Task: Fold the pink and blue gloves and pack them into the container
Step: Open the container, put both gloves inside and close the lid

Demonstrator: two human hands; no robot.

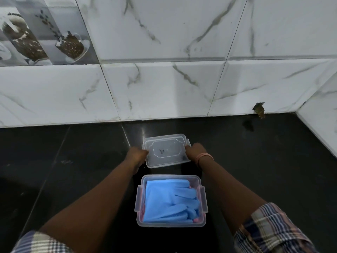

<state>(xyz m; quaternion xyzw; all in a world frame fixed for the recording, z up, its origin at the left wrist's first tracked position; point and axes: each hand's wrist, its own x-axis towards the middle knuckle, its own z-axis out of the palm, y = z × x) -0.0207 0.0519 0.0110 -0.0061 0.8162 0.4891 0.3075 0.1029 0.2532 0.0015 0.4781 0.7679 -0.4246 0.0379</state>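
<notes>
A person is standing at a glossy black worktop (255,161), with both bare forearms reaching away from the camera. The left hand (139,154) is gripping the left edge of a clear plastic lid (166,150), its fingers curled round the rim. The right hand (194,150), wearing a pink band (204,157) on the wrist, is gripping the right edge of the same lid in the same way. Whether the lid is lifted off the worktop or lying on it cannot be told.

Just nearer than the lid, between the two forearms, a clear container (171,200) is sitting uncovered on the worktop. Folded blue gloves (169,201) are lying inside it, filling most of it. Slivers of pink gloves (196,220) are showing beneath them at the near right corner and along the left side.

Checked sleeves (269,229) are covering the upper arms at the near edge. White marble-patterned wall tiles (164,79) are rising behind the worktop, with coffee-themed picture tiles (42,33) at the far left.
</notes>
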